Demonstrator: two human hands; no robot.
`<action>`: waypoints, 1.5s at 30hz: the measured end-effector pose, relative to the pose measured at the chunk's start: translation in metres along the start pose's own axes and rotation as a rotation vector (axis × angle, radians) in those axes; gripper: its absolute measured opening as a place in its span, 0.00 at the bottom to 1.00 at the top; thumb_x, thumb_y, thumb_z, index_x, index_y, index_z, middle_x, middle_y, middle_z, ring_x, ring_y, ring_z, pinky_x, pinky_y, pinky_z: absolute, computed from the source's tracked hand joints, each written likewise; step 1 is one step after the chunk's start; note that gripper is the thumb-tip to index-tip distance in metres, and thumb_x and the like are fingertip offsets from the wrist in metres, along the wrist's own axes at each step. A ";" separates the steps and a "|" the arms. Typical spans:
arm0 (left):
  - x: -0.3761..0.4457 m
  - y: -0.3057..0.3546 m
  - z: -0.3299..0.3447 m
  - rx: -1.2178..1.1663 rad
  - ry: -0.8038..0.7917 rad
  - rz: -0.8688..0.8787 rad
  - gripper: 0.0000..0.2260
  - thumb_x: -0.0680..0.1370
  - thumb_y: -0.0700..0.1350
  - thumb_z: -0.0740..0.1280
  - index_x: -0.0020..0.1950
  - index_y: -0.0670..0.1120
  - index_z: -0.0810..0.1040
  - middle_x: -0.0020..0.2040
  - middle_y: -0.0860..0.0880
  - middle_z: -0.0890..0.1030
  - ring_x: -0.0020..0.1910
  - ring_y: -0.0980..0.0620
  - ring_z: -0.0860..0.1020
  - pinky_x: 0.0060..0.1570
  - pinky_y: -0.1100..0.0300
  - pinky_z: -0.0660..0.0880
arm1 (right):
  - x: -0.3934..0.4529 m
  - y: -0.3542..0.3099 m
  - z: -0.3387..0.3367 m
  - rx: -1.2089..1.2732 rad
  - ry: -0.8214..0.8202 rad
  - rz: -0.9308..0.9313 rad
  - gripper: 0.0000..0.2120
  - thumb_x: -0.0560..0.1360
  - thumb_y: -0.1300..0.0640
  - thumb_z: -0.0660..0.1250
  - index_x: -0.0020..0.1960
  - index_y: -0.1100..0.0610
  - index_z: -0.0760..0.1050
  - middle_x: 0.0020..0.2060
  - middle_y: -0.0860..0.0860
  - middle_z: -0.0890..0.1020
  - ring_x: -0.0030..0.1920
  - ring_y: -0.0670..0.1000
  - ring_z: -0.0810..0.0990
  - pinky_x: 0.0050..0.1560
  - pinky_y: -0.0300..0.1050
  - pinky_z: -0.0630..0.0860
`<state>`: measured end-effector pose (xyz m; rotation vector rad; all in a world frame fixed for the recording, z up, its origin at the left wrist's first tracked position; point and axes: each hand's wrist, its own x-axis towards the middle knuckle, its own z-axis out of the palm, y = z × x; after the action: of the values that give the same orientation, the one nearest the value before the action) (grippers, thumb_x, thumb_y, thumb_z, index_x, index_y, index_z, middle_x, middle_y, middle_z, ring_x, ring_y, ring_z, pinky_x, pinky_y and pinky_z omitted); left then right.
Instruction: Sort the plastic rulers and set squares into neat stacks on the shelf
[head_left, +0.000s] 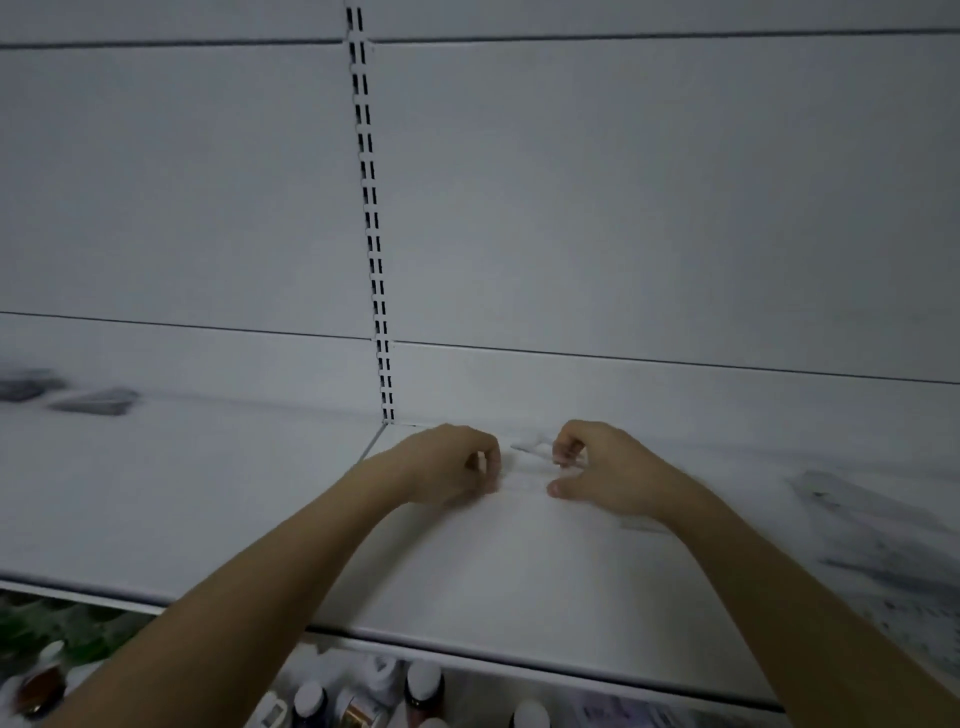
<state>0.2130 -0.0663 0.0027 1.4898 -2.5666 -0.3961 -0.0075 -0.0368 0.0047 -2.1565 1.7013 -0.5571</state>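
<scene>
Both hands curl their fingers onto a clear ruler (524, 470) lying near the shelf's (208, 493) back edge. The left hand (447, 465) pinches one end, the right hand (597, 467) the other; blur hides detail.

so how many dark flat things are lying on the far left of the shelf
2. One dark flat item lies at the left edge by the back panel; the other is just right of it. Both are blurred, and more may lie beyond the frame.
</scene>
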 end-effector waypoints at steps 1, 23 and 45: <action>-0.006 -0.003 -0.002 0.031 0.034 -0.028 0.03 0.77 0.48 0.66 0.48 0.56 0.78 0.45 0.57 0.79 0.45 0.53 0.77 0.43 0.61 0.71 | 0.000 -0.001 0.001 0.055 0.069 -0.002 0.14 0.68 0.50 0.76 0.48 0.50 0.73 0.48 0.47 0.77 0.49 0.49 0.77 0.48 0.44 0.72; -0.246 -0.244 -0.115 -0.022 0.452 -0.341 0.14 0.80 0.59 0.60 0.60 0.53 0.72 0.48 0.54 0.77 0.45 0.54 0.76 0.47 0.56 0.72 | 0.044 -0.263 0.114 0.124 0.004 -0.122 0.23 0.70 0.45 0.73 0.59 0.48 0.68 0.46 0.47 0.79 0.45 0.48 0.79 0.47 0.46 0.75; -0.331 -0.551 -0.196 -0.026 0.635 -0.375 0.15 0.76 0.49 0.71 0.61 0.49 0.78 0.57 0.52 0.78 0.53 0.53 0.76 0.55 0.58 0.71 | 0.219 -0.484 0.266 0.178 0.158 -0.214 0.23 0.67 0.50 0.77 0.59 0.51 0.75 0.50 0.45 0.79 0.45 0.47 0.76 0.41 0.38 0.68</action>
<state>0.8845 -0.0691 0.0270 1.7365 -1.7955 0.0173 0.5778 -0.1345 0.0322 -2.2276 1.4397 -0.9227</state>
